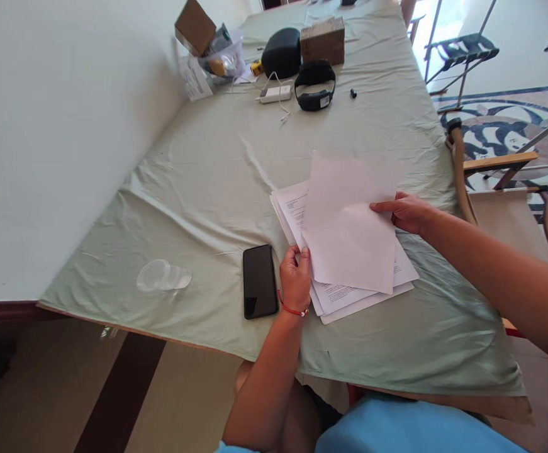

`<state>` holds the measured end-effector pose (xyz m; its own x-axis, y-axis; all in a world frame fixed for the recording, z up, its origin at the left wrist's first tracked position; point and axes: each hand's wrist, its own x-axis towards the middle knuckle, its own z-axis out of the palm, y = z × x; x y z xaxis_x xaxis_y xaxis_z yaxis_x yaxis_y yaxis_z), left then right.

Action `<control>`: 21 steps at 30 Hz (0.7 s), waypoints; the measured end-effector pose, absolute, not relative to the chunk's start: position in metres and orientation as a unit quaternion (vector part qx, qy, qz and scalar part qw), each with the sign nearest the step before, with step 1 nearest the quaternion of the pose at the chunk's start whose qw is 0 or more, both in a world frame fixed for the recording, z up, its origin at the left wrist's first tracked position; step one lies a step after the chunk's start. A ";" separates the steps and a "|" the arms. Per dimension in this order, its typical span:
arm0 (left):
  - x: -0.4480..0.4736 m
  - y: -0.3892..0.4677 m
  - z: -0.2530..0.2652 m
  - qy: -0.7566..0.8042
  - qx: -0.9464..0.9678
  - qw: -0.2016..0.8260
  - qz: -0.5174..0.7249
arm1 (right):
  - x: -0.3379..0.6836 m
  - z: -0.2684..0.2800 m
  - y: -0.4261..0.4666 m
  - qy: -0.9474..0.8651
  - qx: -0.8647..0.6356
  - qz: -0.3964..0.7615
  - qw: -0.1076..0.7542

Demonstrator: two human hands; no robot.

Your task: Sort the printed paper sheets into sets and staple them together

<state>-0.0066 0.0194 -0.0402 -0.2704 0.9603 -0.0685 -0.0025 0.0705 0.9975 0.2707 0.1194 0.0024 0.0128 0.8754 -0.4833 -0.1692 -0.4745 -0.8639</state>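
Note:
A blank-faced sheet of paper [349, 233] is held tilted over a loose stack of printed papers [344, 299] on the cloth-covered table. My right hand [408, 212] pinches the sheet at its right edge, thumb lying on top. At the stack's left side my left hand [296, 277], with a red bracelet at the wrist, closes on the edges of the papers; whether it also grips the upper sheet I cannot tell. Just left of that hand lies a black smartphone [260, 281], screen up and dark.
A clear plastic cup [163, 275] lies on its side at the left. Farther back are a white power adapter [275, 94] with cable, a black headset [315, 88], a dark case [281, 53] and a cardboard box [323, 41]. A chair [509, 214] stands against the right edge.

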 end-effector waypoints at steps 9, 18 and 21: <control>-0.010 0.022 -0.051 0.606 0.432 0.382 0.548 | 0.297 0.008 0.131 -0.351 -0.599 0.494 0.524; -0.011 0.019 -0.044 0.597 0.426 0.392 0.555 | 0.311 0.035 0.128 -0.281 -0.579 0.496 0.583; -0.010 0.019 -0.044 0.592 0.422 0.424 0.541 | 0.301 0.037 0.122 -0.308 -0.578 0.523 0.545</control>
